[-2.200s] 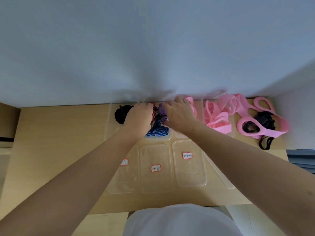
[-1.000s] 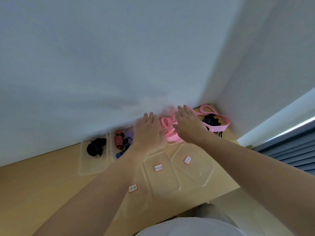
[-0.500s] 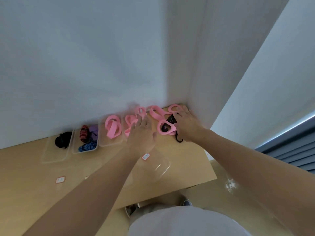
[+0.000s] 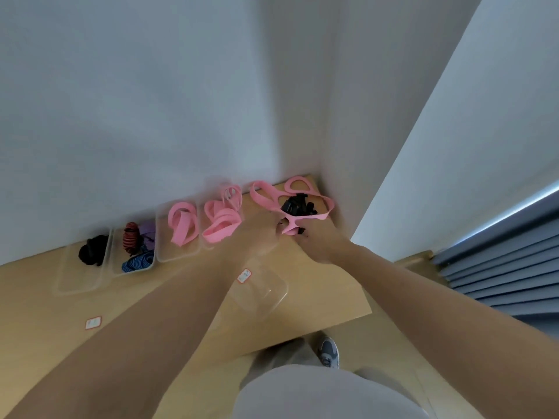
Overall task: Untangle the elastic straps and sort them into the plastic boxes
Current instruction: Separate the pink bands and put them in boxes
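A tangle of pink straps (image 4: pixel 272 195) and black straps (image 4: pixel 298 204) lies in the table's far right corner. My right hand (image 4: pixel 317 240) pinches the near pink loop of that tangle. My left hand (image 4: pixel 251 234) sits just left of it, blurred, fingers by the same loop; its grip is unclear. Along the wall stand clear plastic boxes: one with a black strap (image 4: pixel 92 251), one with red, purple and blue striped straps (image 4: pixel 137 246), and two with pink straps (image 4: pixel 181 223) (image 4: pixel 222 220).
More clear boxes with red-edged labels (image 4: pixel 260 285) (image 4: pixel 93 322) sit on the wooden table (image 4: pixel 326 291) near me. White walls meet at the corner behind the tangle. The table's right edge drops to the floor, where my shoe (image 4: pixel 329 352) shows. Blue curtain at right.
My view and both hands have swung right, from the box with striped straps to the pink-and-black tangle in the corner. My right hand has taken hold of a pink loop.
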Demonstrator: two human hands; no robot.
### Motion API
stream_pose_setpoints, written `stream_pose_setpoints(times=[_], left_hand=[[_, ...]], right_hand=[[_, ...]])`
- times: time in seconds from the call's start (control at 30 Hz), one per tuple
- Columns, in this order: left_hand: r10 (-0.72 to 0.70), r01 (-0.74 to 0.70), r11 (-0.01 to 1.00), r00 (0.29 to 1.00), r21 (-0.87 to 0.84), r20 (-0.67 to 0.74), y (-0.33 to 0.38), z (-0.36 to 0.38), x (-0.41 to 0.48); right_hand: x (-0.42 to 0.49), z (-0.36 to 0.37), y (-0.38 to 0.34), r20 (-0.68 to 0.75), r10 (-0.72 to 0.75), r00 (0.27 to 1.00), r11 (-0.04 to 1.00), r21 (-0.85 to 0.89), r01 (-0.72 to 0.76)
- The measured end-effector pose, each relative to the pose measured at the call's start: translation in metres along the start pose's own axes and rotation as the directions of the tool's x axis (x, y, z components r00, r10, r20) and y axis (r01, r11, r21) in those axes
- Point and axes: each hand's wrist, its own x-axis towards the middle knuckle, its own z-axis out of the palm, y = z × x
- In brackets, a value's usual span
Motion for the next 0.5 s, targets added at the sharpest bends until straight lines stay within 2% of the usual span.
stream_pose_setpoints(times=[0.07,0.1,0.13,0.17,0.2,0.27,0.37,0.43,0.5], left_hand=[[-0.214,0.217,0.976,0.972,-0.021,0.099,-0.007,-0.013,0.022],[-0.165,0.167,0.986,0.983,-0.024,0.081,-0.001,-0.01,0.025],[-0.044,0.043,0.999,0.997,-0.019,-0.069,-0.001,-0.002,0.045],[0.055,-0.06,0.996,0.996,0.059,0.076,0.009,-0.009,0.055],[0.13,-0.134,0.991,0.979,0.019,0.155,0.007,-0.015,0.056],[0.148,-0.154,0.988,0.973,0.02,0.177,-0.001,-0.019,0.067],[0.12,-0.145,0.987,0.946,0.062,0.301,-0.006,-0.02,0.081],[0.082,-0.103,0.993,0.955,0.058,0.285,-0.011,-0.025,0.092],[0.117,-0.137,0.989,0.951,0.051,0.286,-0.014,-0.027,0.098]], right_hand=[[0.003,0.014,0.001,0.084,0.147,0.986,0.96,0.227,-0.162],[0.005,0.02,0.0,0.108,0.232,0.967,0.887,0.383,-0.256],[0.006,0.027,-0.001,0.142,0.316,0.938,0.77,0.539,-0.341],[0.008,0.033,-0.004,0.185,0.388,0.903,0.625,0.667,-0.405],[0.01,0.037,-0.006,0.227,0.438,0.87,0.476,0.762,-0.439],[0.02,0.044,-0.01,0.266,0.486,0.832,0.305,0.841,-0.447],[0.038,0.047,-0.014,0.292,0.592,0.751,0.111,0.894,-0.435],[0.047,0.046,-0.015,0.298,0.661,0.689,0.022,0.91,-0.415],[0.053,0.045,-0.018,0.309,0.684,0.66,-0.024,0.915,-0.403]])
